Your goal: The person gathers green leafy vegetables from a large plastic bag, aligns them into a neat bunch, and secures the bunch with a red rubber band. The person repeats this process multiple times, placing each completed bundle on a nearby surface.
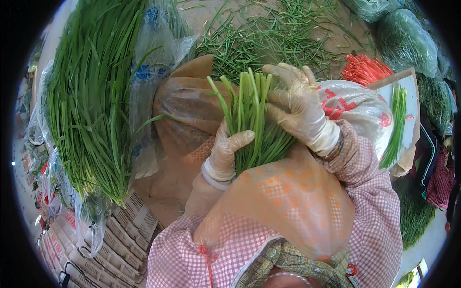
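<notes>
In the middle, my left hand, in a thin translucent glove, grips a bunch of green leafy stalks that look like garlic chives. The thumb lies across the front of the stalks, and their pale ends point away from me. Close against the right side of those ends is my right hand, also gloved, its fingers spread and holding nothing that I can see. The leafy part of the bunch runs down behind an orange-patterned translucent apron. To the left lies a big heap of the same greens on clear plastic.
Green trimmings litter the floor ahead. At right are red plastic strips, a white sack over my knee, and a board bearing a small bunch. Bagged greens sit beyond; newspaper-like sheets lie lower left.
</notes>
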A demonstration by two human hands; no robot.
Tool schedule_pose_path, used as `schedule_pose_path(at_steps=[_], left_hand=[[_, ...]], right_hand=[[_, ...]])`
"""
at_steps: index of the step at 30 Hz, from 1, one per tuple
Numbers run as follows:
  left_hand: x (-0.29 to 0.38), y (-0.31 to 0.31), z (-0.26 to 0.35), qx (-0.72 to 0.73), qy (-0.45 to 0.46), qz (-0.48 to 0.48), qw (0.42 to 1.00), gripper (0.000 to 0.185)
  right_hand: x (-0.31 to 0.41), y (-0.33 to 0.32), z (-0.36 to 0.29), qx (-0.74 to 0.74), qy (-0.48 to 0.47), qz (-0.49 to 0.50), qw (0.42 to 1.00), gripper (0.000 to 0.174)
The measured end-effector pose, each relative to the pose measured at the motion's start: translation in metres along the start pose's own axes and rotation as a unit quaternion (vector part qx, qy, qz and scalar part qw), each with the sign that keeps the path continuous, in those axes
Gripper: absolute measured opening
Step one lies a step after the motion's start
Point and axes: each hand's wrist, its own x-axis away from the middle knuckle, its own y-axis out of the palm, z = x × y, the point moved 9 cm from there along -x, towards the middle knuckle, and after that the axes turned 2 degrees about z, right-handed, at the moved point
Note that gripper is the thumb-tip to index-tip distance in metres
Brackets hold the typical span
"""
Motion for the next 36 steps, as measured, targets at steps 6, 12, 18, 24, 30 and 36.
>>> schedule_pose_path(at_steps=[6, 12, 18, 24, 30, 36], left_hand=[[-0.002, -0.015, 0.001, -0.125, 0.022, 0.061, 0.99, 0.061], [-0.002, 0.001, -0.001, -0.065, -0.003, 0.004, 0.998, 0.065], [-0.004, 0.008, 0.006, -0.06, 0.009, -0.022, 0.998, 0.072], [-0.001, 0.026, 0.012, 0.163, 0.032, -0.087, 0.982, 0.076], [-0.002, 0.015, 0.027, -0.259, 0.073, 0.023, 0.963, 0.076], [-0.023, 0.006, 0.054, -0.632, 0.024, 0.043, 0.773, 0.071]], right_hand=[[0.018, 0.01, 0.012, 0.09, -0.007, 0.198, 0.976, 0.008], [0.007, -0.117, 0.146, -0.113, 0.235, 0.428, 0.865, 0.016], [0.013, -0.1, 0.175, -0.213, 0.243, 0.284, 0.903, 0.062], [0.063, 0.066, 0.057, -0.771, 0.246, 0.088, 0.581, 0.105], [0.017, 0.036, 0.017, -0.777, 0.171, 0.068, 0.602, 0.104], [0.002, 0.039, 0.011, -0.768, 0.173, 0.066, 0.613, 0.088]])
